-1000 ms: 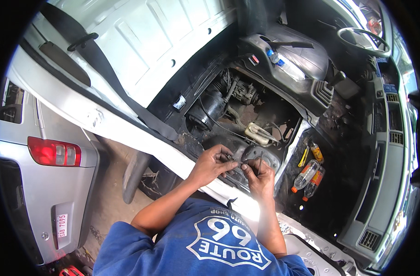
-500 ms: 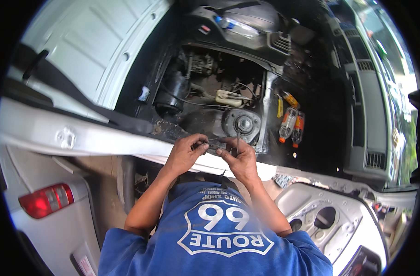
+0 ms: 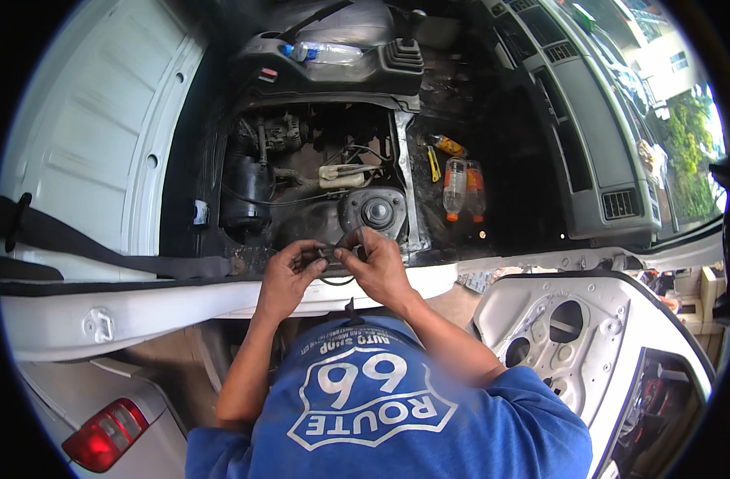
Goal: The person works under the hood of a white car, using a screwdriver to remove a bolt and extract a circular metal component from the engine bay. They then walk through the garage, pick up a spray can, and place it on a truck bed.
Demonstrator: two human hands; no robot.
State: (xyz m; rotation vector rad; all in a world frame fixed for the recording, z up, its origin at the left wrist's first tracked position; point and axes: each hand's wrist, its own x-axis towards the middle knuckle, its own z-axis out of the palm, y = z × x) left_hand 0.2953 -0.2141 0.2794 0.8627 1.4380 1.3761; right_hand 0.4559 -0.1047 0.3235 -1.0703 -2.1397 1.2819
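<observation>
My left hand (image 3: 287,275) and my right hand (image 3: 374,268) meet in front of my chest, over the white door sill. Fingers and thumbs of both are pinched together on a small dark piece between them. A thin black cable (image 3: 338,282) loops down just below the fingertips. Most of the small piece is hidden by the fingers, so its kind is unclear. Right beyond the hands lies the open engine bay, with a round metal strut mount (image 3: 376,211) closest to my right hand.
Inside the bay are a black cylinder (image 3: 247,188) and a cream plastic reservoir (image 3: 341,176). Bottles (image 3: 454,188) and a yellow cutter (image 3: 434,164) lie on the floor at right. An open door (image 3: 533,319) stands at lower right. A seat belt (image 3: 101,247) crosses the left.
The view has shifted, so the cab appears further left. My hands stay together, with the fingers rearranged; a thin rod seen upright by the right hand no longer shows. The black loop now hangs below.
</observation>
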